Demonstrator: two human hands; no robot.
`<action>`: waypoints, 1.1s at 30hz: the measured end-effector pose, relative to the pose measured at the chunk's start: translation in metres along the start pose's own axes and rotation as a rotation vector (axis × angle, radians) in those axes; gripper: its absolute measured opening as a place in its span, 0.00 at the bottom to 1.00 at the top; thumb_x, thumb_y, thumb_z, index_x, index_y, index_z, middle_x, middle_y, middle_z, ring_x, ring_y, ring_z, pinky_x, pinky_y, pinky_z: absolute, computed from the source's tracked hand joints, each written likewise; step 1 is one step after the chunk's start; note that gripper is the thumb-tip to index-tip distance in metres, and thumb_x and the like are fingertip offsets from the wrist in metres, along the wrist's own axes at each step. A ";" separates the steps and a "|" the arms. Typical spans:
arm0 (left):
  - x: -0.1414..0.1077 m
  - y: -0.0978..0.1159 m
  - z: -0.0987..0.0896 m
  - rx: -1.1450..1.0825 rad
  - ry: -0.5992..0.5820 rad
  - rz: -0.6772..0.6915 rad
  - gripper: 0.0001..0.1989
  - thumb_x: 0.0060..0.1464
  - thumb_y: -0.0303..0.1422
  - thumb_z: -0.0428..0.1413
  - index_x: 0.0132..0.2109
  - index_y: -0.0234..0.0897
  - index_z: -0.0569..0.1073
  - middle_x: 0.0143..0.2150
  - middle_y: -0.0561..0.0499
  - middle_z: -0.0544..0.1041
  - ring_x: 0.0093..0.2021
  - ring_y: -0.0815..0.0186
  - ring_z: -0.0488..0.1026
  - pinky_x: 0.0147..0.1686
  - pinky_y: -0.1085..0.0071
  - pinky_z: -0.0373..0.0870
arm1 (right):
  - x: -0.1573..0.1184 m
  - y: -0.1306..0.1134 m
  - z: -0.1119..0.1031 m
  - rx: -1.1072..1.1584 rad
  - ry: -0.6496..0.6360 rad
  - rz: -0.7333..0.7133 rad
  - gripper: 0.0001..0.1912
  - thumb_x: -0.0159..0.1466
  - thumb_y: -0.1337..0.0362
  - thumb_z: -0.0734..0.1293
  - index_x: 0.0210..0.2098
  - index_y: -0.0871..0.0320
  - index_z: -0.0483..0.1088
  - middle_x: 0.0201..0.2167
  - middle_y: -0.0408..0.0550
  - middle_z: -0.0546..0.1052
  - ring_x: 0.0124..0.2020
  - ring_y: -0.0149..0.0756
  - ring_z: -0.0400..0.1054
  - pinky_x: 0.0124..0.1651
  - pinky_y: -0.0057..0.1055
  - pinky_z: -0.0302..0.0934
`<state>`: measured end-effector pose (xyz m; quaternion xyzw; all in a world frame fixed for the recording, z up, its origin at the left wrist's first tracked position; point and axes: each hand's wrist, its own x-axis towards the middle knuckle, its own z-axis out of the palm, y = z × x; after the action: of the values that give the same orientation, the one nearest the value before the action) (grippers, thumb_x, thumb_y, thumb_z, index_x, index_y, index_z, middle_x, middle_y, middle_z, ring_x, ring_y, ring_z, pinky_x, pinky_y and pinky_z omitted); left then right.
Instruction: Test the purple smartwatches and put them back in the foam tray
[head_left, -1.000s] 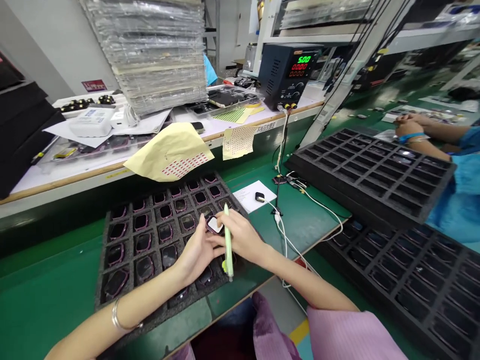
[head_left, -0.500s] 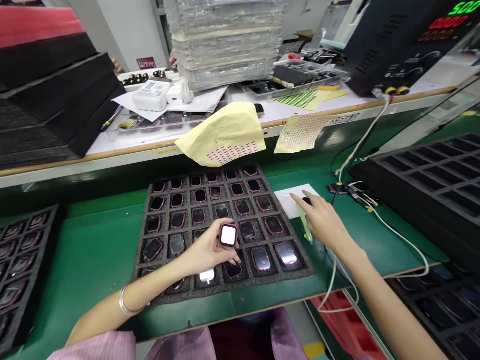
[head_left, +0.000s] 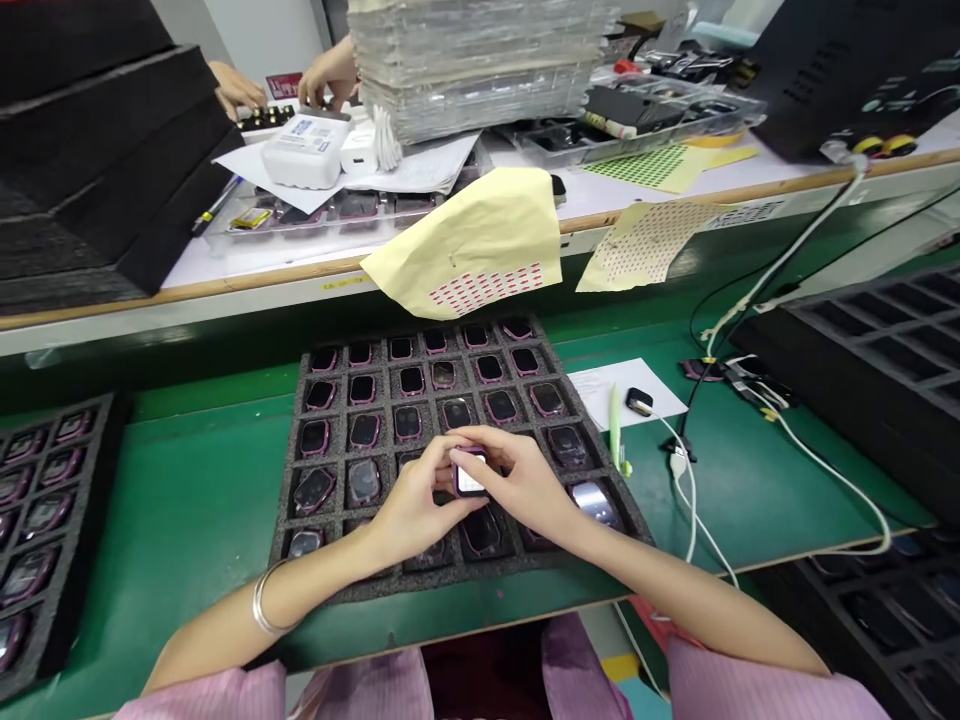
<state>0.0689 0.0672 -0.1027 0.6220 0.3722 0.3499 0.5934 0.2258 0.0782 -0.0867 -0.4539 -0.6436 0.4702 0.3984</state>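
A smartwatch body with a lit white screen and a dark purple frame is held above the foam tray. My left hand grips it from the left side, fingers behind and thumb below. My right hand closes round it from the right, its thumb lying across the screen. Beneath both hands, the dark foam tray holds many similar watch bodies in its compartments, most with dark screens. The hands hide several of the middle compartments.
To the right, a small black charger on a white cable and a green pen-like tool lie by a white paper. Yellow sticker sheets hang from the shelf edge. Foam trays flank both sides. Another person's hands show behind the shelf.
My right hand has moved left from the charger and paper to the watch, joining my left hand on it. The other person's hands have come further into view.
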 end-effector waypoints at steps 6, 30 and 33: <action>0.001 -0.003 0.001 -0.109 0.044 -0.048 0.23 0.49 0.27 0.62 0.50 0.39 0.63 0.47 0.47 0.75 0.46 0.61 0.75 0.45 0.66 0.72 | -0.004 0.005 -0.003 -0.003 -0.049 0.043 0.20 0.60 0.64 0.67 0.52 0.57 0.70 0.44 0.49 0.77 0.39 0.42 0.73 0.36 0.33 0.68; -0.004 -0.003 0.004 -0.130 0.035 -0.015 0.24 0.49 0.23 0.59 0.49 0.41 0.58 0.46 0.47 0.75 0.42 0.64 0.76 0.41 0.69 0.72 | -0.014 0.000 -0.001 -0.009 -0.062 -0.008 0.27 0.57 0.66 0.70 0.56 0.52 0.67 0.49 0.46 0.75 0.46 0.45 0.71 0.43 0.37 0.70; -0.006 -0.004 0.003 -0.102 0.018 0.030 0.23 0.50 0.21 0.57 0.50 0.41 0.57 0.45 0.47 0.75 0.41 0.65 0.76 0.39 0.70 0.72 | -0.018 -0.001 -0.001 -0.012 -0.075 -0.019 0.33 0.54 0.68 0.71 0.58 0.52 0.64 0.53 0.47 0.72 0.49 0.46 0.69 0.44 0.37 0.69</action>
<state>0.0691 0.0606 -0.1066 0.5932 0.3497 0.3832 0.6156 0.2311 0.0612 -0.0867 -0.4322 -0.6651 0.4792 0.3757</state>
